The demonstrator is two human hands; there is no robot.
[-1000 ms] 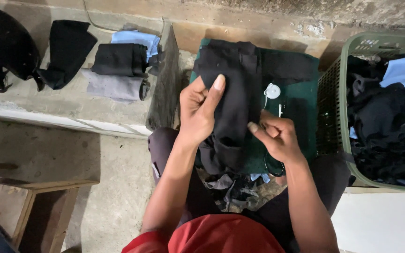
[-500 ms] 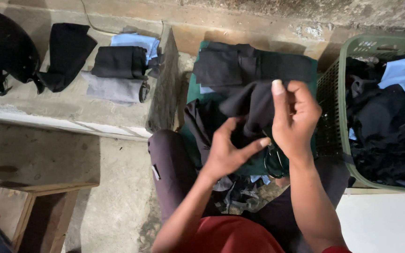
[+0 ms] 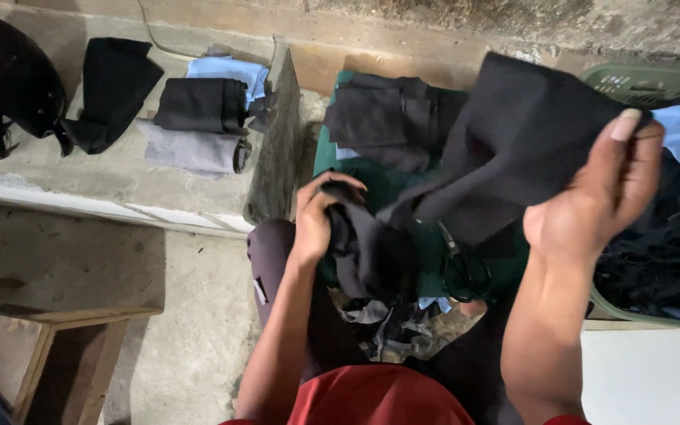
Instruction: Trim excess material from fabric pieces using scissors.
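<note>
My right hand [image 3: 592,212] pinches the black cloth [image 3: 513,134] aloft — it half-hides the green basket [image 3: 639,79] of dark clothes; my left hand [image 3: 316,216] grips its lower end.

Folded dark clothes [image 3: 198,106] lie on the ledge beside scissors [image 3: 462,267] and a green basket [image 3: 639,79].

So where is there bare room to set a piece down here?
Bare ledge lies in front of the grey folded cloth. The green mat is bare only between the black folded stack and the scissors. The basket is crowded.
</note>
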